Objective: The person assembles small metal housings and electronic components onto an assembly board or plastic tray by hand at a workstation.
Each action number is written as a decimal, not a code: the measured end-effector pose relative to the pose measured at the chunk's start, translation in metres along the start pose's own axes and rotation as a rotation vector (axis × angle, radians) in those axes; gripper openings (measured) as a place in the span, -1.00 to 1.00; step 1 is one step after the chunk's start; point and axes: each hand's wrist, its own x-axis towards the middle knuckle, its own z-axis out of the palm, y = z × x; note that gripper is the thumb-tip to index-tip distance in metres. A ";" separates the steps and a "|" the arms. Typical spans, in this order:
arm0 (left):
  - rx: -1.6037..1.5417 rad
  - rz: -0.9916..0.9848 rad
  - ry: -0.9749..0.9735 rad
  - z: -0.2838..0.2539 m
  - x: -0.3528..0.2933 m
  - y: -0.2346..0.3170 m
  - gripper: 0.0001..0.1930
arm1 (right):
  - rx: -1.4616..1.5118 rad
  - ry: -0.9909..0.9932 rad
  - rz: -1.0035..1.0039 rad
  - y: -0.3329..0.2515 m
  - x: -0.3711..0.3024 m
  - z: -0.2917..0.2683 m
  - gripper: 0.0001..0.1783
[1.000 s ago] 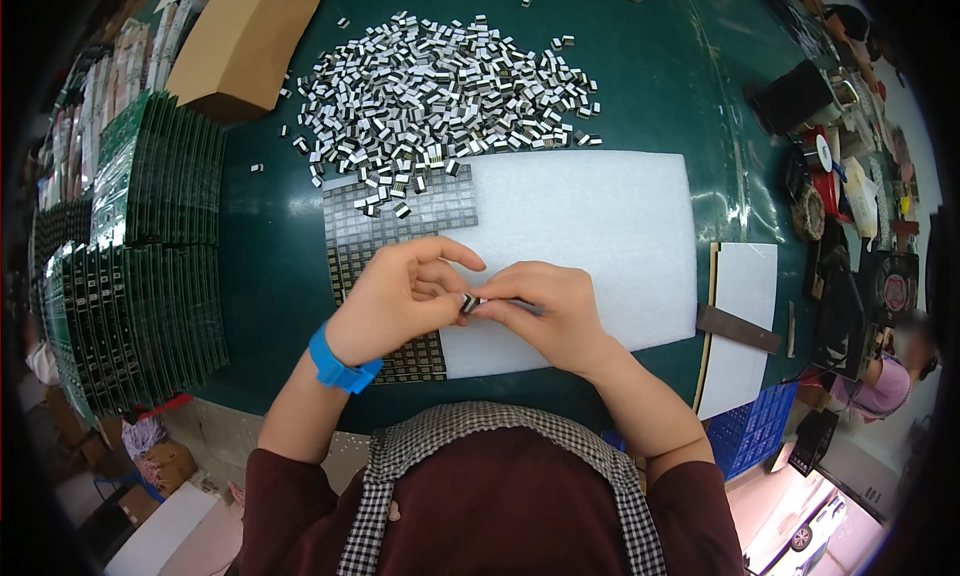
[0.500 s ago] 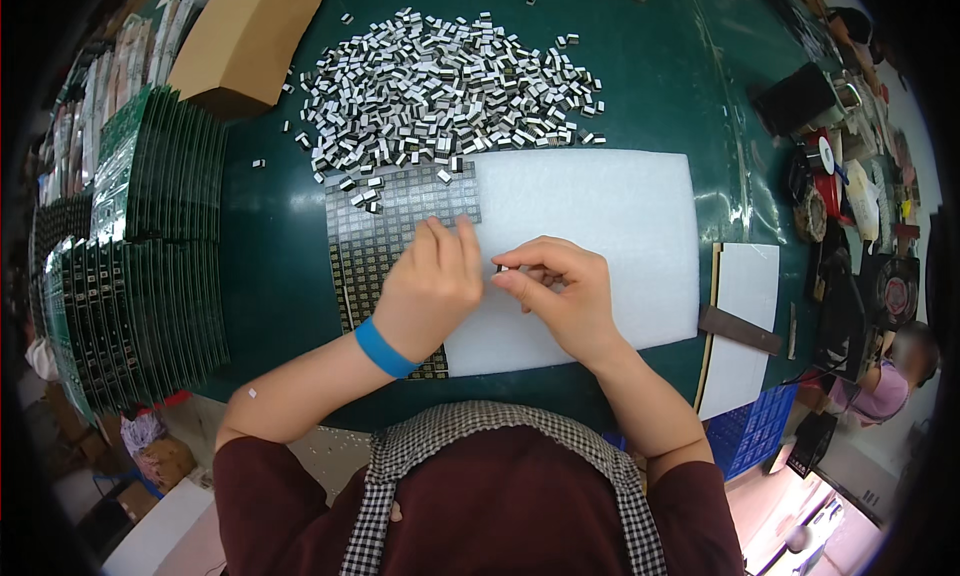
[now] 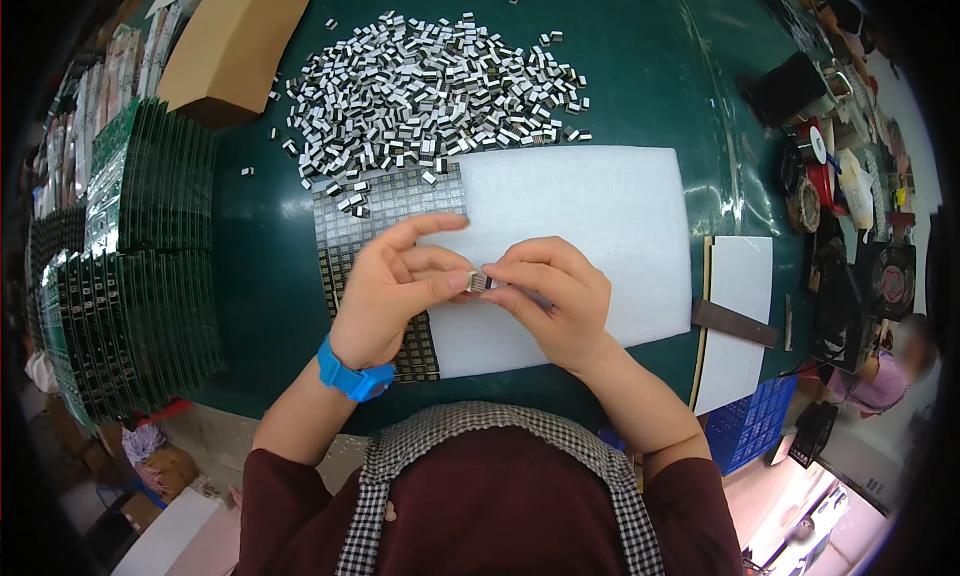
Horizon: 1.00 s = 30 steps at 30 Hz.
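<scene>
In front of me, my left hand [image 3: 385, 291] and my right hand [image 3: 560, 306] meet over the inner edge of a white foam sheet [image 3: 600, 206]. Between their fingertips is a small, block-shaped electronic component [image 3: 478, 282] with pale rows on the side that shows. My left thumb and a finger pinch its left end, while the left index finger stretches away. The right thumb and fingertips close on its right end. Beneath the left hand lies a panel of small gridded circuit boards [image 3: 340, 238], partly covered by the hand. Several loose components rest on its far edge.
A large heap of white-and-black components [image 3: 430, 96] spreads beyond the panel. Upright green circuit boards [image 3: 150, 276] stand in rows at left, near a cardboard box [image 3: 235, 51]. At right, a dark flat bar [image 3: 735, 323] lies across a white board [image 3: 740, 366].
My left hand has turned over and come off the panel to the component in the right hand's fingers. It now pinches the component too. The right hand has shifted slightly left.
</scene>
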 end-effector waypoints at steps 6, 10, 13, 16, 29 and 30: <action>-0.161 -0.084 -0.040 -0.001 0.005 -0.014 -0.57 | 0.046 0.018 -0.049 0.002 0.000 0.002 -0.75; -0.197 -0.089 -0.073 0.001 0.005 -0.015 -0.58 | 0.052 0.021 -0.057 0.000 0.001 0.001 -0.74; -0.212 -0.093 -0.075 0.002 0.005 -0.015 -0.57 | 0.051 0.023 -0.068 0.001 0.000 0.001 -0.74; -0.215 -0.084 -0.096 0.000 0.005 -0.019 -0.58 | 0.053 0.019 -0.072 0.001 0.000 0.002 -0.75; -0.235 -0.125 -0.143 -0.005 0.004 -0.016 -0.64 | 0.078 -0.060 -0.006 -0.001 0.002 0.000 -0.68; -0.259 -0.123 -0.125 -0.005 0.005 -0.019 -0.65 | 0.078 -0.060 -0.007 0.001 0.002 0.000 -0.68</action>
